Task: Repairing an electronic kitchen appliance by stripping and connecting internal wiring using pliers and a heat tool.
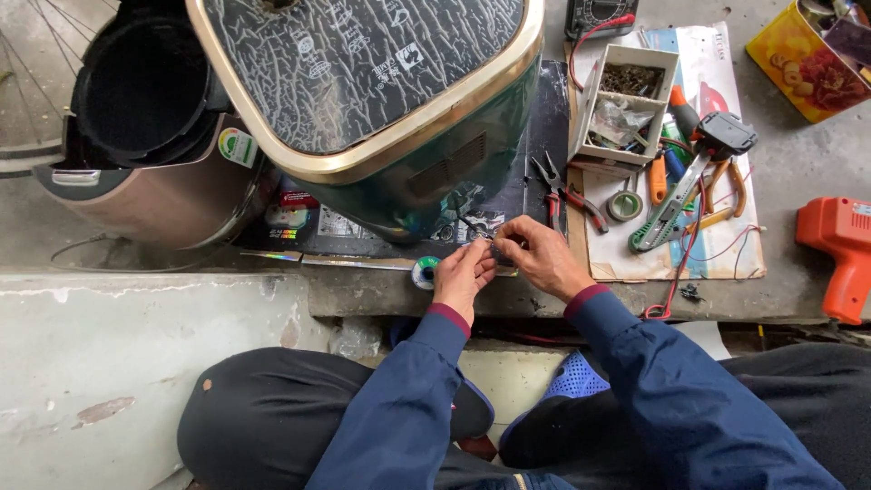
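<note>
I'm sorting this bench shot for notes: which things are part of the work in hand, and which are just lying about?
In hand:
- left hand and right hand, pinching a small part between the fingertips; too small to identify
- solder spool, beside the left hand
- green appliance, just behind the hands

Lying about:
- red-handled pliers
- orange drill
- parts box
- brown cooker

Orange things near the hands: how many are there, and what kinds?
Orange power drill: 1
Orange-handled screwdriver: 1
Orange-handled pliers: 1
Total: 3
The red-handled pliers are not counted. Both hands, left hand and right hand, pinch something small that I cannot make out.
</note>
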